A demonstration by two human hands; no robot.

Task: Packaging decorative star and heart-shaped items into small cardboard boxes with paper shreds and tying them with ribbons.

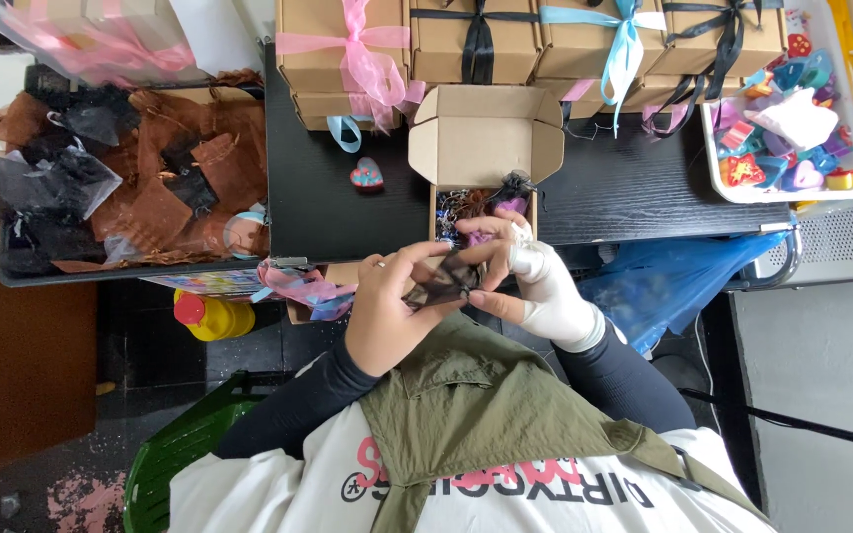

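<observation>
two hands hold one dark sheer pouch point(443, 283) at the worktop point(624, 192) edge, just below an open box point(486, 138): bare left hand point(394, 311) and gloved right hand point(535, 281), fingers of both pinched on it.

Both hands meet close in front of the chest, forearms angled inward from either side in dark sleeves; the left hand point(387, 316) is bare, its back turned to the camera, thumb and fingers point(425, 259) curled forward and pinched shut; the right hand point(535, 281) wears a pale glove to the wrist, its fingers bent toward the left hand's fingertips and closed in a pinch, the two hands touching at the tips.
</observation>
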